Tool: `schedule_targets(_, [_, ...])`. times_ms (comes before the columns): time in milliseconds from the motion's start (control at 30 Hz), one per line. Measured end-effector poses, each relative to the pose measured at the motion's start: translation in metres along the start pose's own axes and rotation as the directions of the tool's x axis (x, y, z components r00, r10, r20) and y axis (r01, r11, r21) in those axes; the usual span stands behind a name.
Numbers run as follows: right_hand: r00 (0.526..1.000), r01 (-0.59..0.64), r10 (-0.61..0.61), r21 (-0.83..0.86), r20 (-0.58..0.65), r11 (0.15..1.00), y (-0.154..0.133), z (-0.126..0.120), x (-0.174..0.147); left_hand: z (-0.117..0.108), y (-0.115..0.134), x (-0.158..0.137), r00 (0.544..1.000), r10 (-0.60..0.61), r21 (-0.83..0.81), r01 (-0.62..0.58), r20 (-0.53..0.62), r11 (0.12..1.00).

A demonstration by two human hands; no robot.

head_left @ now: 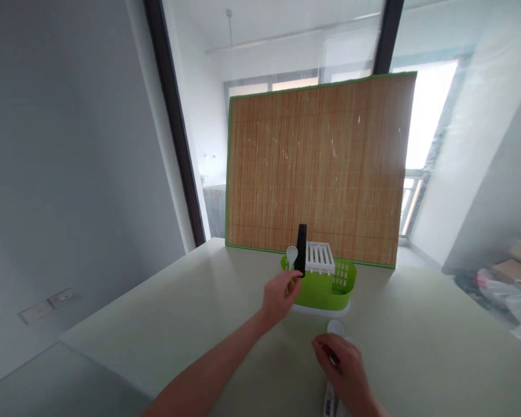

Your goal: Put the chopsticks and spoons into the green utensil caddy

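Observation:
A white spoon (292, 255) stands bowl up at the left end of a green plastic caddy (315, 293). Beside it rises a dark, bar-like piece (301, 249), possibly a handle. My left hand (279, 296) is closed in a pinch at the caddy's front left, its fingertips at the dark piece's lower end; what they grip is unclear. Nearer me, a white spoon (334, 328) lies on the table with its printed handle (329, 399) toward me, and another pale piece is partly hidden beside it. My right hand (344, 366) curls over them, fingers closed; its contents are hidden.
The caddy carries a white slatted rack (320, 256) and stands on a white base (325, 311). Behind it, a bamboo mat (316, 168) with green edging leans upright at the back of the pale table (191, 295). Bags and boxes (514, 278) sit beyond the right edge.

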State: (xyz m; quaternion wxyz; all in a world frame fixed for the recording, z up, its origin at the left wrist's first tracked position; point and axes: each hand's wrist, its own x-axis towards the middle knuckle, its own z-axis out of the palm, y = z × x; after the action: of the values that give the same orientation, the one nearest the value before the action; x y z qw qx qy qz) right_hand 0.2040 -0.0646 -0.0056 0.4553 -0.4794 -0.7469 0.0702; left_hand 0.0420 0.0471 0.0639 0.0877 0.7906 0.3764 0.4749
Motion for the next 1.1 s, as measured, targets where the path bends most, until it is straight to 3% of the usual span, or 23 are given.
schedule_targets(167, [0.994, 0.019, -0.020, -0.012, -0.108, 1.000, 0.005, -0.002, -0.002, 0.045, 0.013, -0.040, 0.941, -0.050, 0.025, 0.044, 0.335, 0.999])
schedule_targets(367, [0.993, 0.019, -0.018, 0.013, -0.117, 1.000, 0.008, -0.001, -0.001, 0.080, 0.008, -0.041, 0.878, -0.164, 0.129, 0.118, 0.449, 0.985])
schedule_targets(633, [0.994, 0.057, -0.055, 0.019, -0.096, 0.998, 0.009, 0.001, -0.001, 0.095, 0.004, -0.047, 0.866, -0.177, 0.038, 0.181, 0.467, 0.983])
schedule_targets(1100, [1.000, 0.003, -0.005, -0.079, -0.024, 0.997, 0.015, 0.007, -0.005, 0.083, -0.003, -0.050, 0.895, -0.310, -0.153, 0.372, 0.321, 0.916])
